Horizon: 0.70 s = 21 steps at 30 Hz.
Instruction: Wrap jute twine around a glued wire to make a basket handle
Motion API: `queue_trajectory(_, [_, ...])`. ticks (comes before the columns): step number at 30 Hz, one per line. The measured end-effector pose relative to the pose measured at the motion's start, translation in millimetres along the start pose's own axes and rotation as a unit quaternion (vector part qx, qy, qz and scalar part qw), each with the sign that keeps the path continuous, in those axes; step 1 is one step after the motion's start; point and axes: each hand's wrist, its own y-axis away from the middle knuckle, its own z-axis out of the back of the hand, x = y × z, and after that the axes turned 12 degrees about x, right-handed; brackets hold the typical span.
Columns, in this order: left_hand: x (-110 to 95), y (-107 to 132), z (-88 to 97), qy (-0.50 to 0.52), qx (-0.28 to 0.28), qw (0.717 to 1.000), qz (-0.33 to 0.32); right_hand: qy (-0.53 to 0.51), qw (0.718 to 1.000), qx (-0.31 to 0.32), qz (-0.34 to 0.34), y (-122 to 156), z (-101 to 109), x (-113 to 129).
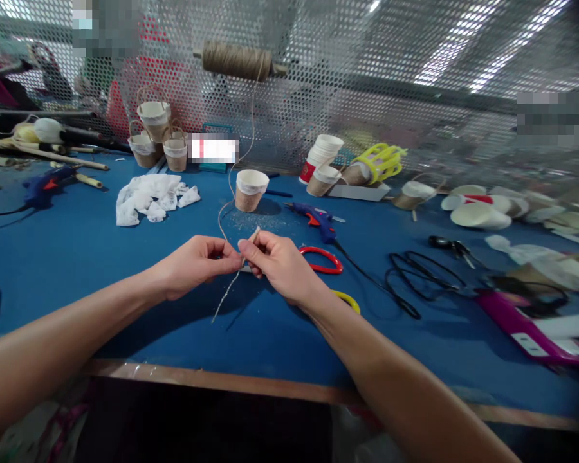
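My left hand pinches a thin brown twine between thumb and fingers, above the blue table. Close against it, my right hand is closed on the same twine, and its fingertips nearly meet the left ones. A loose end hangs down toward me. From my hands the twine runs up past a small twine-wrapped cup with a white rim to the spool on the mesh. Scissors with red and yellow handles lie partly beneath my right hand and forearm.
A blue glue gun with its cable lies right of the cup. White lace cloth and small handled baskets are at left. Stacked paper cups stand at back. A purple power strip and black cable lie at right.
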Motion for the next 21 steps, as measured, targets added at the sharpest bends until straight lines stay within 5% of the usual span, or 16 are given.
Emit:
queue_trajectory(6, [-1.3, -0.2, -1.7, 0.12, 0.013, 0.992, 0.026, -0.031, 0.999, 0.001, 0.012, -0.3, -2.3, -1.7])
queue_trajectory(21, [2.1, -1.0, 0.9, 0.168, 0.034, 0.985, 0.015, -0.029, 0.999, -0.014, 0.036, 0.3, -2.9, -1.4])
